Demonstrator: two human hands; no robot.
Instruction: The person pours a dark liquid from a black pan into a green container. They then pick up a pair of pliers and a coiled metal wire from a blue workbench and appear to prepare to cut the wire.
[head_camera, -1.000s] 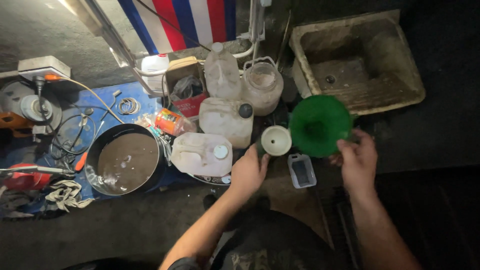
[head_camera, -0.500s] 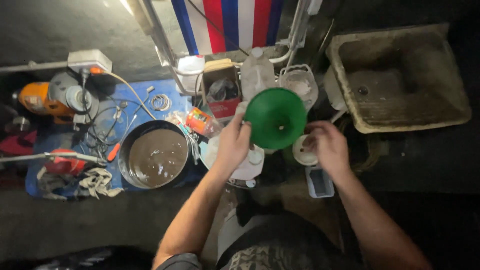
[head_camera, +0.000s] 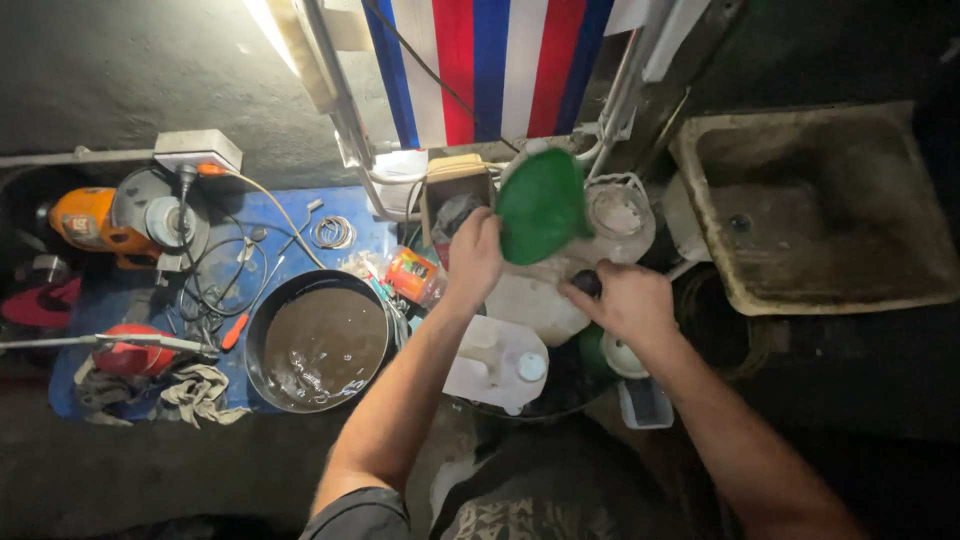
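Left hand (head_camera: 476, 255) over cluttered blue mat (head_camera: 290, 215)

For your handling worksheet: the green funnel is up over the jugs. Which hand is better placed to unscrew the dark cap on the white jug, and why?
Probably the right hand: its fingers already rest at the dark cap of the white jug. The left hand is busy holding the green funnel, tilted, above the jugs.

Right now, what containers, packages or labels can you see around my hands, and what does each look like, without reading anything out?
Green funnel: held by left hand, above the jugs.
Pale jug: under right hand, translucent, dark cap.
White jug: lying nearer you, white cap.
Orange can: cylinder with a coloured label, left of the jugs.
Brown carton: behind, open.
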